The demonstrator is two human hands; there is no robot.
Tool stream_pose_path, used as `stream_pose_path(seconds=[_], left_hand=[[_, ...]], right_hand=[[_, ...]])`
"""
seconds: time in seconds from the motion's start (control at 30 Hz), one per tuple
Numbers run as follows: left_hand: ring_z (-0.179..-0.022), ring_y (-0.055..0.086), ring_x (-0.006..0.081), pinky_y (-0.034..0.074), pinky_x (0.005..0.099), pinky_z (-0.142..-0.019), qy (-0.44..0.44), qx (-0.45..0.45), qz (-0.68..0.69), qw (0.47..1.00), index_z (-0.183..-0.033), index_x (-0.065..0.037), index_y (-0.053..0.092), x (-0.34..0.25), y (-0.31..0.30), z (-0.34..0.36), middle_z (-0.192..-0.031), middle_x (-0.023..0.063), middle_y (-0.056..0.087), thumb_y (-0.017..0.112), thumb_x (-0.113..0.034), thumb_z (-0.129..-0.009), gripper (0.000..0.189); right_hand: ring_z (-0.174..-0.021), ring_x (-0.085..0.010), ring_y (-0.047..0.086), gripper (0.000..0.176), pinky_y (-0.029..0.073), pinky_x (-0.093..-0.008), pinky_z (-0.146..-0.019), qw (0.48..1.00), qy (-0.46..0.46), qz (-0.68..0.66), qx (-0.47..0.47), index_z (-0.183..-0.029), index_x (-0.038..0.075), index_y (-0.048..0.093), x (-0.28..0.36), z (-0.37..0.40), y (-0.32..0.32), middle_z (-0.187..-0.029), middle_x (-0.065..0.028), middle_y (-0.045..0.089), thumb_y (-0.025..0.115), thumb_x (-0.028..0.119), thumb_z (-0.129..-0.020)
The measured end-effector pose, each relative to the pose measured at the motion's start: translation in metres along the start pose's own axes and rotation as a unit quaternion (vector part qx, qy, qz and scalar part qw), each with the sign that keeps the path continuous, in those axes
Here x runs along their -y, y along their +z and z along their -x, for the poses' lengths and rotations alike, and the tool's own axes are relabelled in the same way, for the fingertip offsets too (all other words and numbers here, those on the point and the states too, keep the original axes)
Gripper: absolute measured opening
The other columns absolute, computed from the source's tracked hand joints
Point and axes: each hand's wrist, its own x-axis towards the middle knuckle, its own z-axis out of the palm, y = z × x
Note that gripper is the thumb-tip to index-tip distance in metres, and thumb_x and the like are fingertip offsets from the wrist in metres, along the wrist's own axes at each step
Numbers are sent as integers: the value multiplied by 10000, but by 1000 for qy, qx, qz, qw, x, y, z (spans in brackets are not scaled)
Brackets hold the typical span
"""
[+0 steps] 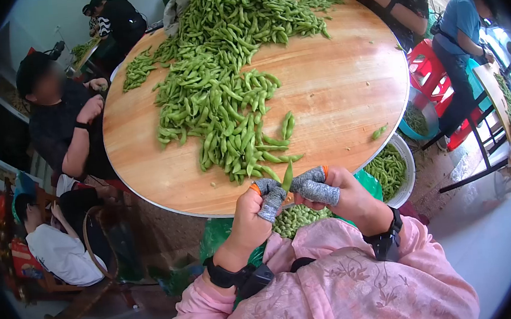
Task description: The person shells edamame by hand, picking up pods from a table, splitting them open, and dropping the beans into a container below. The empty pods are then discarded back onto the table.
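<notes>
Between my two hands stands one green soybean pod (288,175), its tip pointing up, just off the near edge of the round table. My left hand (258,205) pinches it from the left, with grey finger sleeves on the thumb and a finger. From the right, my right hand (331,190) closes on the same pod with similar grey sleeves. Below the hands, shelled green beans (300,219) lie in something lined with green plastic. A big heap of soybean pods (219,96) spreads over the wooden table (334,86), its near end close to my fingers.
Right of my hands, below the table edge, a white basket (412,173) holds pods. A loose pod (379,132) lies near the table's right side. Other people sit around the table and at other tables. Red plastic stools (426,65) stand at the right.
</notes>
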Motion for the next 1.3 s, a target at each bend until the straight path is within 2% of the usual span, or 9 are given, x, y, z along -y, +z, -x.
stream_pose_path(seconds=[0.3, 0.5, 0.57, 0.7, 0.77, 0.87, 1.0, 1.07, 1.3], left_hand=[[-579, 411, 21, 340, 170, -506, 61, -8, -124, 990, -812, -8, 521, 3, 6, 6, -658, -27, 487, 494, -57, -840, 63], [-544, 486, 89, 399, 248, -492, 100, -44, -137, 984, -834, 35, 531, 5, 10, 6, -620, 60, 556, 536, -66, -808, 104], [-668, 524, 75, 432, 221, -587, 62, -3, -216, 974, -861, 46, 516, 4, 8, 6, -723, 41, 569, 499, -20, -820, 80], [-668, 533, 81, 432, 222, -577, 87, -4, -209, 974, -865, 49, 514, 7, 10, 3, -718, 65, 580, 506, -10, -807, 84], [-625, 570, 147, 445, 270, -550, 109, -4, -290, 951, -850, 27, 522, -2, 15, 2, -700, 97, 580, 562, -65, -775, 125], [-587, 546, 324, 435, 392, -519, 249, -64, -518, 816, -810, -26, 539, 1, 18, 3, -656, 123, 556, 642, -192, -686, 231], [-570, 555, 284, 435, 351, -513, 310, -60, -498, 808, -819, -19, 540, 17, 11, -1, -643, 115, 557, 599, -144, -736, 162], [-568, 562, 228, 430, 301, -516, 225, -17, -346, 911, -833, -12, 539, 22, 11, 1, -627, 93, 552, 550, -90, -774, 98], [-563, 522, 139, 422, 250, -529, 68, -35, -102, 992, -876, -16, 540, 28, 8, 12, -616, 20, 524, 529, -77, -801, 97]], right_hand=[[-594, -37, 472, 245, 371, -180, -516, 999, 6, -33, 8, -823, 38, 588, -4, -1, 1, -739, -9, 600, 544, 279, -836], [-589, -45, 478, 226, 370, -184, -524, 1000, -5, -5, 10, -778, 29, 583, -4, -2, 2, -695, -4, 582, 551, 246, -833], [-585, -53, 482, 208, 372, -189, -528, 999, -20, 4, -25, -766, 23, 577, -10, -3, 2, -676, -2, 568, 558, 220, -829], [-601, -56, 489, 174, 377, -195, -538, 998, -27, -2, -48, -756, 14, 572, -4, -2, 5, -680, -1, 569, 542, 167, -833], [-610, -58, 493, 163, 382, -197, -550, 998, -30, 5, -60, -763, 11, 575, -9, -1, 0, -682, -1, 571, 536, 153, -834], [-628, -61, 497, 144, 391, -199, -575, 997, -44, 19, -60, -780, 7, 580, -6, 1, 3, -686, -1, 572, 531, 131, -834], [-666, -64, 504, 136, 401, -206, -610, 998, -43, 20, -41, -799, -6, 579, -7, 5, 1, -717, -6, 577, 533, 119, -830], [-677, -70, 507, 124, 405, -212, -616, 999, -35, -6, -34, -797, -9, 571, -15, 5, -2, -737, -11, 580, 548, 110, -822], [-696, -66, 506, 89, 405, -207, -614, 991, -131, 19, 32, -804, 6, 564, -30, 0, -5, -763, -5, 575, 590, 92, -799]])
